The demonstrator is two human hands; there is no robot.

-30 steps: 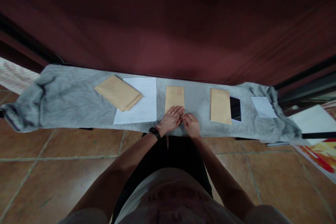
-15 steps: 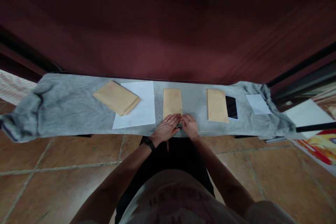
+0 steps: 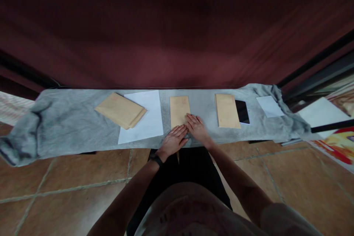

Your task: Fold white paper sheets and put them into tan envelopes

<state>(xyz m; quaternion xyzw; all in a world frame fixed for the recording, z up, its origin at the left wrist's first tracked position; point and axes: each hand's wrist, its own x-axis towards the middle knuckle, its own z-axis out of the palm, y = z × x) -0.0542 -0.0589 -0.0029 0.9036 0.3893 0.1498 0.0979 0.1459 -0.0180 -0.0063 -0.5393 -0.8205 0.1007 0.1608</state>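
Observation:
A single tan paper envelope (image 3: 179,108) lies in front of me on the grey cloth (image 3: 201,105), with small red print near its top right. My left hand (image 3: 173,140) rests flat across its near end, fingers stretched out and pointing right; the part of the envelope beneath is hidden. My right hand (image 3: 197,128) lies with fingers extended on the envelope's right edge, its fingertips close to those of the left hand. Both hands are open, pressing on the paper rather than grasping it.
To the left, a stack of tan envelopes (image 3: 120,110) partly covers white paper sheets (image 3: 153,114). On the right are another envelope stack (image 3: 228,111), a dark-screened phone or tablet (image 3: 242,112) and a small white paper (image 3: 269,106). A dark red panel (image 3: 177,59) rises behind.
My right hand has moved up along the envelope's right edge, and its curled fingers have straightened out. My left hand stays flat at the near end. The camera view has shifted slightly.

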